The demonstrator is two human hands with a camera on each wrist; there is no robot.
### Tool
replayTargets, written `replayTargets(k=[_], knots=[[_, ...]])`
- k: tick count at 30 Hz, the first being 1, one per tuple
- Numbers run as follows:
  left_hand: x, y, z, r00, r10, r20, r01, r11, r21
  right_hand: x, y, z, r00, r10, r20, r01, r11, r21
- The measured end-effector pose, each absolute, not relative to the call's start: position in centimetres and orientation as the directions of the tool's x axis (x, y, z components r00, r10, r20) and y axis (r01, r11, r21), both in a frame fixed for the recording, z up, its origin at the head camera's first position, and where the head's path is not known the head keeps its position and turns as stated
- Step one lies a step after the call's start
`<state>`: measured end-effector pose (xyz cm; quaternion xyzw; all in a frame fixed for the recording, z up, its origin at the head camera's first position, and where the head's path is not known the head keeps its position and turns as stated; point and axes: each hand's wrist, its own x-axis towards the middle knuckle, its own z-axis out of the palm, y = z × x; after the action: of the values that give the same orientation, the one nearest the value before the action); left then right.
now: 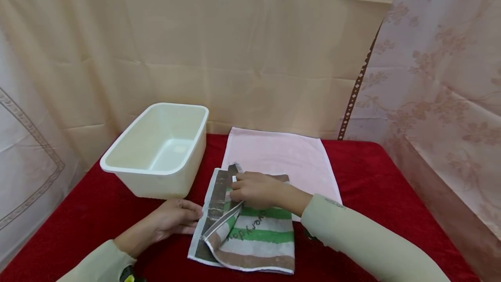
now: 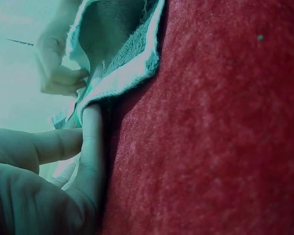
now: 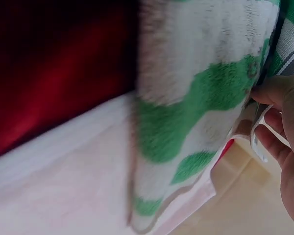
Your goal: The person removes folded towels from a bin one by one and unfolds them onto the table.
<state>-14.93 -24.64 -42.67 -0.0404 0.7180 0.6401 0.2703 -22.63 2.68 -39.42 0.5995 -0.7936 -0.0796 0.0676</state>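
A striped towel (image 1: 262, 234) in green, white and brown, with the lettering "everyday", lies partly folded over itself on the red cloth. My right hand (image 1: 256, 190) pinches its upper layer between thumb and fingers, lifting an edge; the right wrist view shows this towel (image 3: 201, 98) hanging from the hand (image 3: 284, 127). At the towel's left border is my left hand (image 1: 174, 221), its fingers fairly straight and touching the edge. In the left wrist view, fingertips of the left hand (image 2: 54, 181) meet the towel's edge (image 2: 122, 83), which partly hides them.
Behind the striped towel a pale pink towel (image 1: 278, 147) lies flat, partly under it. A cream plastic basin (image 1: 156, 172) stands at the back left. Red cloth (image 1: 364, 177) covers the table, and curtains (image 1: 250, 47) hang behind and at the sides.
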Motion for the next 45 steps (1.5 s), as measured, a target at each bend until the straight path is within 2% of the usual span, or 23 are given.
replayTargets(k=[11, 21, 31, 45], knots=[[-14.9, -24.6, -42.5, -0.854, 0.273, -0.443, -0.401, 0.197, 0.895, -22.2, 6.4, -39.9, -0.267, -0.96, 0.084, -0.921, 0.279, 0.273], [-14.9, -24.7, -42.7, -0.85, 0.288, -0.441, -0.401, 0.187, 0.897, -22.0, 9.4, -41.1, -0.236, -0.949, 0.208, -0.905, 0.293, 0.308], [-14.9, -24.8, -42.9, -0.847, 0.328, -0.418, -0.384, 0.164, 0.908, -21.5, 12.3, -41.4, -0.295, -0.936, 0.194, -0.895, 0.342, 0.288], [-15.1, -24.9, -43.0, -0.845, 0.326, -0.423, -0.387, 0.172, 0.906, -20.6, 16.9, -41.8, -0.331, -0.921, 0.206, -0.874, 0.382, 0.302]])
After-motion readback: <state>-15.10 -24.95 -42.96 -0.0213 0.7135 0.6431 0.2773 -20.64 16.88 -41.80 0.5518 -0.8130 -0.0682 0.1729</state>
